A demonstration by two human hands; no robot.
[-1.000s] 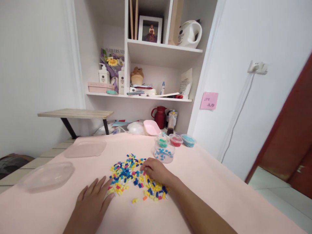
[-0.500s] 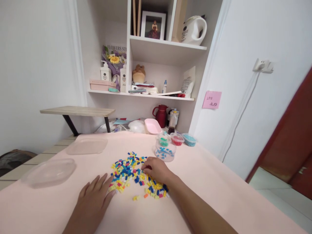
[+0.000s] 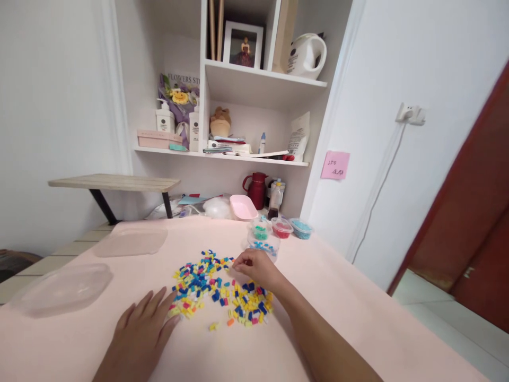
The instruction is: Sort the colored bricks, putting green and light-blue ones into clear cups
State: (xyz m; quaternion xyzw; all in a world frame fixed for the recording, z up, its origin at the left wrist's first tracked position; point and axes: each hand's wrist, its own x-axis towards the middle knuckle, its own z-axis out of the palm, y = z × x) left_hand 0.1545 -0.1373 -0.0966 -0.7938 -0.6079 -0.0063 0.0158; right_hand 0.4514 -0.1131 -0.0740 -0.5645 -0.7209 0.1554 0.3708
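Many small plastic pieces (image 3: 199, 281) in yellow, blue, teal, pink and white lie spread over the pink tabletop. My left hand (image 3: 139, 329) rests palm down, fingers spread, its fingertips at the left edge of the pile. Above the pile's right part, my right hand (image 3: 257, 268) has thumb and fingers pinched together; what they hold, if anything, is too small to make out. Just behind it stands a clear round tub (image 3: 271, 246) with blue pieces in it, partly covered by the hand.
Beyond that tub are smaller ones with green pieces (image 3: 261, 232), red pieces (image 3: 282, 228) and light blue pieces (image 3: 301, 228). Two clear plastic lids or trays (image 3: 67, 286) lie at the left. A pink basin (image 3: 243, 207) and a red jug (image 3: 256, 190) stand at the back.
My right hand has lifted off the pile and shifted a little away from me, nearer the tub of blue pieces. My left hand stays at the pile's edge. The view has turned slightly right.
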